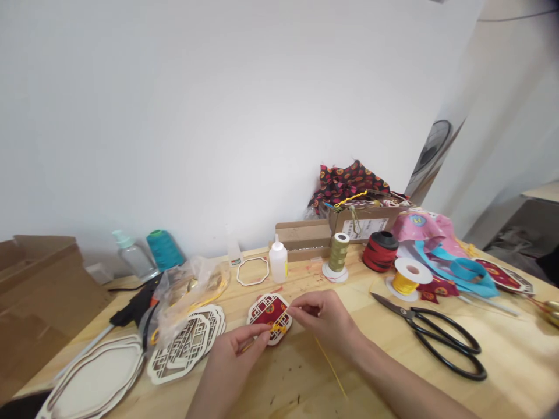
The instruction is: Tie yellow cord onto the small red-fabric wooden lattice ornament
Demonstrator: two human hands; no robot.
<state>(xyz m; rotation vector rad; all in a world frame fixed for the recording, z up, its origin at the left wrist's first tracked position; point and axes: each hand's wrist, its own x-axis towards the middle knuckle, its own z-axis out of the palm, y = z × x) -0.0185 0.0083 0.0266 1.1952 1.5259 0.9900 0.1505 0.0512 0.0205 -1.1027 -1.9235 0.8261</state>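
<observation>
A small wooden lattice ornament (267, 314) backed with red patterned cloth lies on the table between my hands. My left hand (242, 349) is closed in a pinch on yellow cord at the ornament's lower edge, where the cord bunches into a knot or loop. With thumb and forefinger, my right hand (321, 314) pinches a strand of the same yellow cord (328, 364) above the ornament's right side. A loose tail of it trails down over the table below my right hand. How the cord is fastened to the ornament is too small to tell.
Black-handled scissors (437, 334) lie at the right, near a yellow cord spool (408, 279). A glue bottle (278, 262) and an olive thread spool (338, 256) stand behind. Lattice panels (181, 349) and pale shaped boards (98, 375) are stacked left, beside a cardboard box (48, 308).
</observation>
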